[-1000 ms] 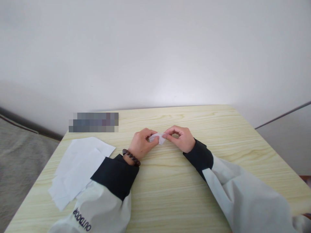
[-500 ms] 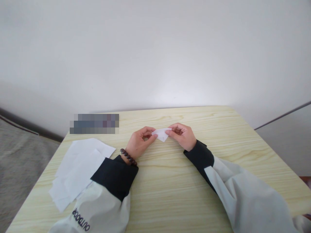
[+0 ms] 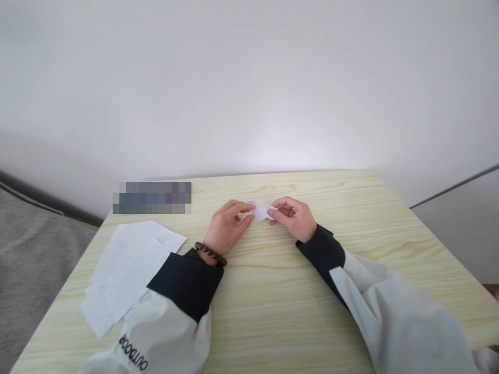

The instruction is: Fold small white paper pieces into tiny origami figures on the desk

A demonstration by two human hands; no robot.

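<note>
A small piece of folded white paper [image 3: 262,211] is held between my two hands, just above the wooden table [image 3: 296,311]. My right hand [image 3: 293,215] pinches its right end between thumb and fingers. At the left end, my left hand [image 3: 230,223] has its thumb and index fingertips on the paper's edge, the thumb low and the index finger above. A dark bead bracelet circles my left wrist. The exact folds of the paper are too small to make out.
Several loose white paper sheets [image 3: 132,265] lie overlapping on the table's left side, partly under my left sleeve. Behind them, a pixelated patch [image 3: 152,198] hides something at the back left. A white wall [image 3: 249,93] rises behind the table's far edge.
The paper has turned from a downward-pointing triangle to a tilted, narrower shape. My left thumb and index finger have shifted their grip on its left end; my right hand has barely moved.
</note>
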